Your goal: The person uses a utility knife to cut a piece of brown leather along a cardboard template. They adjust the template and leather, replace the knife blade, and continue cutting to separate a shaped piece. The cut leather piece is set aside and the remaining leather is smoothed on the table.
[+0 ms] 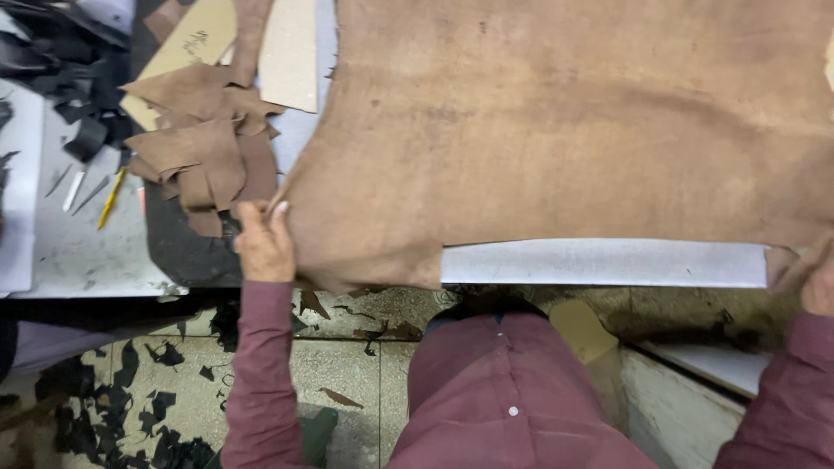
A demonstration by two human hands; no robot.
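We find a large tan leather hide [556,130] spread flat over the cutting table [608,263], taken here as our reference. Our left hand [265,243] grips the hide's near-left edge, fingers curled onto it. Our right hand [812,278] sits at the hide's near-right corner, touching it; it is cropped at the frame edge, so we cannot tell its grip. Left of the hide lies a heap of brown leather offcuts [204,148], with pale card patterns [287,52] beyond them. A yellow pencil [111,198] lies farther left.
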